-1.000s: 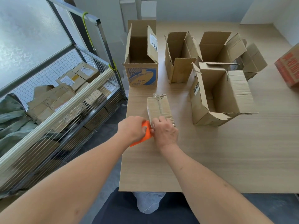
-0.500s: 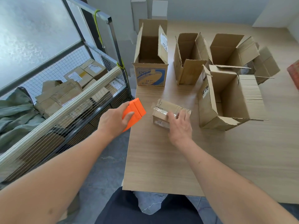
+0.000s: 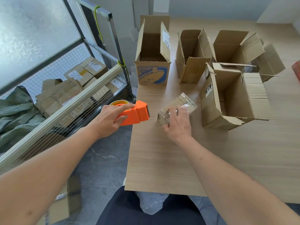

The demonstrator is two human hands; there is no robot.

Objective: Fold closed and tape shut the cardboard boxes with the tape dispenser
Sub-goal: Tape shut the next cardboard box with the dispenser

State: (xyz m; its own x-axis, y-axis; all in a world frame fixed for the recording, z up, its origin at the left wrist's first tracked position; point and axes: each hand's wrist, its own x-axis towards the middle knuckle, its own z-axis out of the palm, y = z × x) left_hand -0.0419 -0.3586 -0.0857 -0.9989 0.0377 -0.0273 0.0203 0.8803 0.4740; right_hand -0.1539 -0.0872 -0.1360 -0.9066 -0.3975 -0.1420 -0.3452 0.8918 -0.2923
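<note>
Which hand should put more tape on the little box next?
The left hand, probably. It already grips the orange tape dispenser, its front end pointing at the small taped box. The right hand holds that box on the table, so it is better kept steadying it.

Both bare forearms are extended forward from the lower corners of the view. The left hand [image 3: 108, 119] is held off the table's left edge, knuckles up, with the index finger laid straight along the top of the orange tape dispenser [image 3: 136, 113] and the thumb and remaining fingers curled round its body. The right hand [image 3: 178, 125] is placed palm down over the small taped box [image 3: 177, 105], the fingers bent over its top and the thumb set against its near edge. The wrists are kept roughly level and well apart.
</note>
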